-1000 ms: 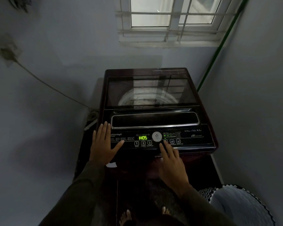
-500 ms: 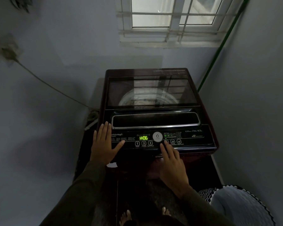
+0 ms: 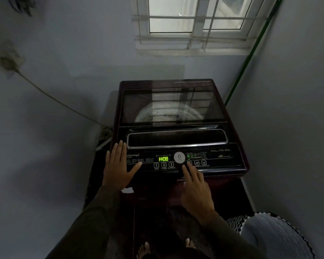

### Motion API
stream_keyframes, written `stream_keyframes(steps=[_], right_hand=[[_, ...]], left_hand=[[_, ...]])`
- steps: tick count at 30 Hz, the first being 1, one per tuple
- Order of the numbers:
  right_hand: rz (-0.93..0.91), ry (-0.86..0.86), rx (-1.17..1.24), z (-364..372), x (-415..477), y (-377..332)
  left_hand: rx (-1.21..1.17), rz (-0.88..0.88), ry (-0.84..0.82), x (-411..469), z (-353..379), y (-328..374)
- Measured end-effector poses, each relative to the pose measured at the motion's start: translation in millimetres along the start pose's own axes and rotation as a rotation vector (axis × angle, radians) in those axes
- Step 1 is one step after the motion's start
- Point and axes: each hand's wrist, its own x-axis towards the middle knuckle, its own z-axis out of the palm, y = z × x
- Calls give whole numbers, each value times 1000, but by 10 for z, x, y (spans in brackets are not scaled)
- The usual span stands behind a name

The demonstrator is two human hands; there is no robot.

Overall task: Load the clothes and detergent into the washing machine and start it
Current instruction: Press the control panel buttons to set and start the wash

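Observation:
A dark maroon top-loading washing machine [image 3: 178, 85] stands in the corner with its glass lid [image 3: 168, 107] down; the pale drum shows through it. The black control panel [image 3: 217, 158] is lit, and its green display [image 3: 163, 159] reads H:08. My left hand [image 3: 116, 166] lies flat, fingers spread, on the panel's left end. My right hand [image 3: 196, 189] reaches to the panel, its fingertips touching a button just right of the round white dial [image 3: 179, 157]. No clothes or detergent are visible outside the machine.
Grey walls close in on the left and right. A barred window [image 3: 193, 25] is above the machine. A green pipe [image 3: 251, 57] runs down the right corner and a cable [image 3: 51, 98] crosses the left wall. A white patterned basket [image 3: 275, 238] sits at bottom right.
The display has counted from H:05 through H:06 to H:08. Both hands stay in the same places on the panel.

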Motion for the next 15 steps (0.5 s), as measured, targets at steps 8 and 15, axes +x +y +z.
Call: stream_keyframes(steps=[8, 15], right_hand=[[41, 82, -64, -103, 0, 197], [80, 91, -47, -94, -39, 245]], left_hand=[[-1, 2, -4, -1, 4, -15], [13, 0, -6, 1, 9, -15]])
